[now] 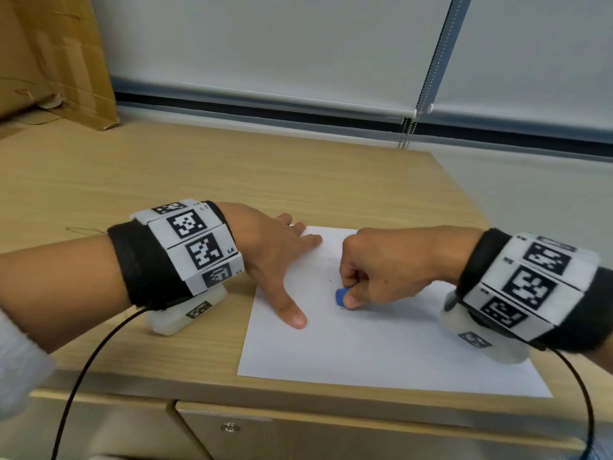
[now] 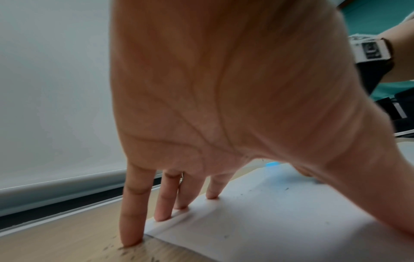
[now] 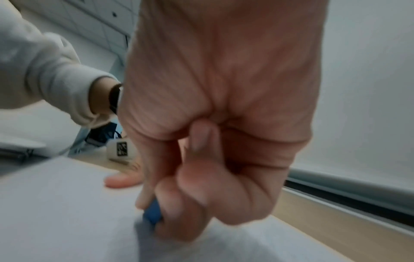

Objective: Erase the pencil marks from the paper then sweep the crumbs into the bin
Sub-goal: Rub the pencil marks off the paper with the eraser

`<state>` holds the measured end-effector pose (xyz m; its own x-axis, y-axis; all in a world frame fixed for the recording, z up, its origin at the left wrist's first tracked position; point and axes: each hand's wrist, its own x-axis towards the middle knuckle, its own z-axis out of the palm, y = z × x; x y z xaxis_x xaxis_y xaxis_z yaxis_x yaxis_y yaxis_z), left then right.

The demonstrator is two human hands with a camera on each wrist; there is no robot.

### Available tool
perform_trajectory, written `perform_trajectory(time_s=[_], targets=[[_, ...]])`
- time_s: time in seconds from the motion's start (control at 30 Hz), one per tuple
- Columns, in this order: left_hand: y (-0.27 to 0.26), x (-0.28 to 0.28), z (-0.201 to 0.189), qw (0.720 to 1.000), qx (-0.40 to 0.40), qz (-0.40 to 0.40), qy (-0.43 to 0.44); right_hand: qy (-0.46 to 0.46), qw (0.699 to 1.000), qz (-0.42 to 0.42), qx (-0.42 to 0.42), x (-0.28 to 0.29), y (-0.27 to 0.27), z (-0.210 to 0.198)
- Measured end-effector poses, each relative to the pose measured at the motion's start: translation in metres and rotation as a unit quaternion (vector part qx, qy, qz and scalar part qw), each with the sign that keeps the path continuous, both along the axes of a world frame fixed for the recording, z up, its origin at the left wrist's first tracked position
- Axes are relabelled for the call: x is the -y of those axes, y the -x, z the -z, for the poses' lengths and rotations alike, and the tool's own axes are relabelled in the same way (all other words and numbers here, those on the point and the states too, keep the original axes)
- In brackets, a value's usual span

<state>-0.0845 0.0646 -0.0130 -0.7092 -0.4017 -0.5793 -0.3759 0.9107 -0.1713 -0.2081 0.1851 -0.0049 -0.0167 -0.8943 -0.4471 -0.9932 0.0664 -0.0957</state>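
A white sheet of paper (image 1: 381,346) lies on the wooden desk (image 1: 166,180) near its front edge. My right hand (image 1: 381,267) pinches a small blue eraser (image 1: 340,297) between thumb and curled fingers, its lower end on the paper; the right wrist view shows the eraser (image 3: 153,213) against the sheet (image 3: 67,203). My left hand (image 1: 278,254) lies spread, fingers straight, pressing the paper's left part, thumb pointing toward me. From the left wrist, its fingertips (image 2: 132,242) touch the paper's far edge (image 2: 257,230) and the desk. Faint marks and dark crumbs (image 2: 286,188) dot the sheet.
A cardboard box (image 1: 49,58) stands at the back left of the desk. White roller blinds (image 1: 265,44) with a bead chain (image 1: 406,134) hang behind. The desk's right edge runs just beyond the paper. A cabinet door with a lock (image 1: 231,427) is below the front edge.
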Motion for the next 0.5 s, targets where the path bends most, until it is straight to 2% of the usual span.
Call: perform_trajectory(time_s=[0.13, 0.3, 0.43, 0.5], targets=[[0.001, -0.001, 0.001, 1.000, 0.002, -0.001, 0.005, -0.052, 0.998, -0.006, 0.029, -0.007, -0.007, -0.001], [0.001, -0.002, -0.001, 1.000, 0.006, -0.002, 0.015, 0.021, 1.000, 0.004, 0.011, 0.003, 0.004, 0.000], [0.000, -0.007, -0.004, 1.000, 0.007, -0.005, 0.023, -0.041, 0.998, -0.008, 0.051, -0.009, -0.004, 0.003], [0.001, -0.009, -0.006, 1.000, 0.007, -0.010, 0.026, -0.048, 0.998, -0.004, 0.040, -0.001, -0.003, 0.001]])
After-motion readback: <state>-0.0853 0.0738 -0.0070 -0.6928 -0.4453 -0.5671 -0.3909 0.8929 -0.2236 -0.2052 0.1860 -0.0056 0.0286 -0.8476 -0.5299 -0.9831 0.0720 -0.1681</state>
